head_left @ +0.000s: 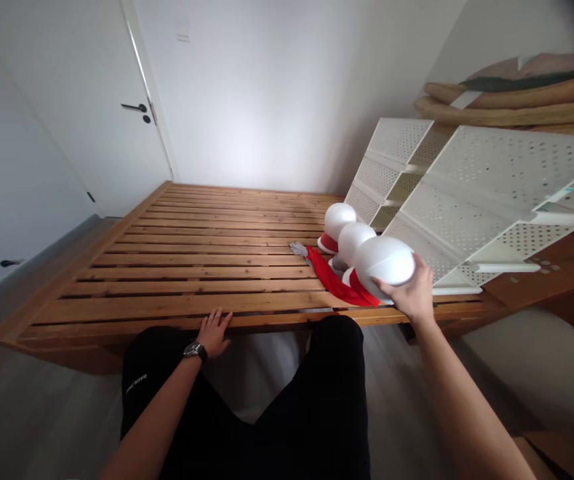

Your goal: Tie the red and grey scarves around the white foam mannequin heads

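Observation:
My right hand (413, 295) grips the nearest of three white foam heads (385, 259) from below and behind; it is tilted on its side. Two more white foam heads (354, 239) (339, 219) stand in a row behind it on red bases. A red cloth (331, 277) and a small grey piece (299, 249) lie beside them on the wooden slatted bed frame (177, 267). My left hand (214, 332), with a wristwatch, rests flat on the frame's near rail, fingers spread and holding nothing.
A white perforated shelf unit (467, 193) lies tilted on the right of the frame. Rolled mats and bedding (517, 93) are stacked behind it. A white door (91, 100) with a black handle stands at the left. My black-trousered knees (247, 400) are against the frame.

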